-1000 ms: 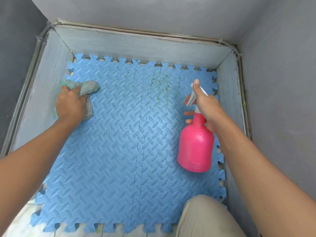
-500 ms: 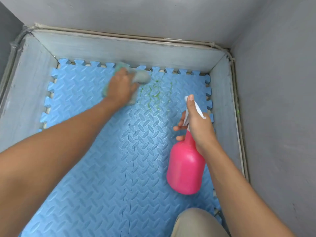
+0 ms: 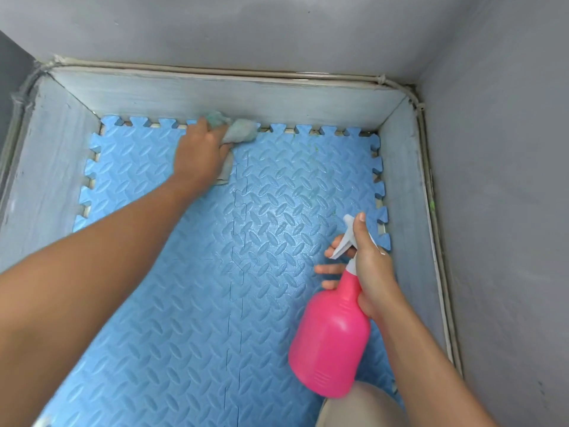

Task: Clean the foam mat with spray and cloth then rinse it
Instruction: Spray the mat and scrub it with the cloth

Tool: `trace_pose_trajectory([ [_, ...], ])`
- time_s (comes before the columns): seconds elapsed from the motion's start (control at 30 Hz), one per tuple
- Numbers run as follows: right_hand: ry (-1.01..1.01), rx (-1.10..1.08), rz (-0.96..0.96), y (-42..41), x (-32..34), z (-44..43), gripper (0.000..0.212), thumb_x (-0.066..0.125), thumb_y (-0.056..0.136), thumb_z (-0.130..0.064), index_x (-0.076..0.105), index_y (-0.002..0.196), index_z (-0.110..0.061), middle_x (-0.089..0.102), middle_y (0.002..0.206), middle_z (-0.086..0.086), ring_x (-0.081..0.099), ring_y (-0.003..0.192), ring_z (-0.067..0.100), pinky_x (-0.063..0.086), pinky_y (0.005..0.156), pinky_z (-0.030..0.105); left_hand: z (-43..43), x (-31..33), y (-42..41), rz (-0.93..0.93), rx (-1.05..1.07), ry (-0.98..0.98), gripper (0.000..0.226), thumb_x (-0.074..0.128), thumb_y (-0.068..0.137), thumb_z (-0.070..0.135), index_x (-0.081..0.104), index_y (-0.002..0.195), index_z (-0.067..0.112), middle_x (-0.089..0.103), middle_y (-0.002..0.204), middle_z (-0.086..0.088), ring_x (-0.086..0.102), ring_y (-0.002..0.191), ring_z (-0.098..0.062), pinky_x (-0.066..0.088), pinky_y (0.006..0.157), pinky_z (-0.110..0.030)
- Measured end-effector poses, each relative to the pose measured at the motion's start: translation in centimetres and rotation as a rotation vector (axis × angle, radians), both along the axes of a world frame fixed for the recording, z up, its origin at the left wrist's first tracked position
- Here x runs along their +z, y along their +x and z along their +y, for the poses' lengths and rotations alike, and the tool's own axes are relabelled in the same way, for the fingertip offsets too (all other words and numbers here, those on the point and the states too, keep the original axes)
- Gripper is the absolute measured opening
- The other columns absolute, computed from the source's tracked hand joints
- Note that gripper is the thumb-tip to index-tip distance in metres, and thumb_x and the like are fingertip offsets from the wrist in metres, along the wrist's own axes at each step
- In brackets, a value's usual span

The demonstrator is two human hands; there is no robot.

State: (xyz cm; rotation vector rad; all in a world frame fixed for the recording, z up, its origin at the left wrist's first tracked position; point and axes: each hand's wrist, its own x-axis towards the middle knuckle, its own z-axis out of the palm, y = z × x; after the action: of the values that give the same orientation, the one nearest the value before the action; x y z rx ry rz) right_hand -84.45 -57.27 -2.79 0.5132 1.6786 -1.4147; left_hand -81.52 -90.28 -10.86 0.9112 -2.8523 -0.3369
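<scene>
The left hand point(image 3: 200, 152) grips the cloth point(image 3: 241, 131) at the far edge of the foam mat point(image 3: 184, 303). The right hand point(image 3: 371, 272) holds the spray bottle point(image 3: 331, 340). It is better to wipe firmly, with overlapping strokes.

We look down on a blue foam mat point(image 3: 184, 303) lying inside a shallow grey walled tray point(image 3: 215, 97). Our left hand point(image 3: 200, 152) grips a bunched pale green cloth point(image 3: 240, 131) and presses it on the mat's far edge, against the far wall. Near right, our right hand point(image 3: 372, 272) holds a pink spray bottle point(image 3: 332, 343) by its neck above the mat, white nozzle pointing left, thumb on top of the head. 1 beige-clad knee point(image 3: 363, 408) shows at the near edge.
</scene>
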Motion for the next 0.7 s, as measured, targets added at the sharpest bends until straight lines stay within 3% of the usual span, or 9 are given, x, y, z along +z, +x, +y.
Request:
trace_pose_trajectory([
  [0.13, 0.021, -0.031, 0.01, 0.1, 0.2, 0.4, 0.067, 0.051, 0.089, -0.075, 0.065, 0.092, -0.009, 0.069, 0.084, 0.01, 0.075, 0.068, 0.041, 0.055, 0.048, 0.036, 3.2, -0.1, 1.6, 0.047, -0.082, 0.03, 0.042, 0.06, 0.09, 0.017, 0.059, 0.131, 0.011, 0.052, 0.106, -0.023, 0.051, 0.095, -0.04, 0.046, 0.081, -0.049],
  [0.3, 0.072, -0.077, 0.083, 0.7, 0.7, -0.2, 0.066, 0.051, 0.092, -0.073, 0.068, 0.088, -0.009, 0.073, 0.091, 0.012, 0.075, 0.082, 0.049, 0.059, 0.052, 0.043, 13.3, 0.2, 3.1, 0.056, -0.671, 0.117, 0.041, 0.072, 0.083, 0.018, 0.066, 0.124, 0.015, 0.057, 0.096, -0.009, 0.056, 0.084, -0.028, 0.046, 0.073, -0.039],
  [0.37, 0.099, -0.1, 0.106, 0.9, 0.9, -0.3, 0.066, 0.053, 0.092, -0.074, 0.066, 0.084, -0.009, 0.072, 0.082, 0.015, 0.075, 0.077, 0.047, 0.058, 0.051, 0.041, 15.3, 0.2, 3.4, 0.051, -0.758, 0.144, 0.04, 0.07, 0.082, 0.018, 0.067, 0.122, 0.017, 0.058, 0.095, -0.008, 0.058, 0.084, -0.027, 0.043, 0.075, -0.035],
  [0.47, 0.096, -0.119, 0.112, 0.8, 1.1, -0.4, 0.049, 0.052, 0.095, -0.07, 0.065, 0.081, -0.025, 0.055, 0.065, 0.008, 0.07, 0.062, 0.034, 0.053, 0.05, 0.036, 13.7, 0.5, 2.6, 0.065, -0.558, 0.15, 0.034, 0.062, 0.09, 0.019, 0.065, 0.124, 0.015, 0.058, 0.099, -0.014, 0.057, 0.09, -0.033, 0.046, 0.075, -0.037],
  [0.53, 0.087, -0.114, 0.106, 0.7, 1.0, -0.4, 0.043, 0.051, 0.096, -0.07, 0.066, 0.084, -0.031, 0.051, 0.064, 0.004, 0.07, 0.062, 0.029, 0.054, 0.05, 0.036, 10.8, 0.4, 2.2, 0.067, -0.373, 0.142, 0.036, 0.062, 0.092, 0.019, 0.063, 0.128, 0.015, 0.056, 0.104, -0.019, 0.056, 0.094, -0.038, 0.046, 0.074, -0.041],
  [0.63, 0.096, -0.092, 0.078, 0.4, 1.0, -0.2, 0.062, 0.05, 0.092, -0.074, 0.067, 0.086, -0.015, 0.069, 0.079, 0.011, 0.074, 0.076, 0.027, 0.059, 0.051, 0.039, 5.6, 0.1, 2.0, 0.084, -0.138, 0.095, 0.041, 0.063, 0.092, 0.018, 0.061, 0.132, 0.013, 0.051, 0.106, -0.027, 0.052, 0.097, -0.044, 0.046, 0.077, -0.048],
  [0.7, 0.105, -0.112, 0.102, 0.4, 1.1, 0.1, 0.062, 0.05, 0.093, -0.073, 0.065, 0.082, -0.015, 0.068, 0.072, 0.01, 0.072, 0.074, 0.026, 0.059, 0.05, 0.038, 3.0, 0.1, 1.5, 0.07, 0.015, 0.101, 0.041, 0.06, 0.094, 0.021, 0.059, 0.134, 0.014, 0.049, 0.113, -0.029, 0.05, 0.104, -0.045, 0.045, 0.084, -0.05],
])
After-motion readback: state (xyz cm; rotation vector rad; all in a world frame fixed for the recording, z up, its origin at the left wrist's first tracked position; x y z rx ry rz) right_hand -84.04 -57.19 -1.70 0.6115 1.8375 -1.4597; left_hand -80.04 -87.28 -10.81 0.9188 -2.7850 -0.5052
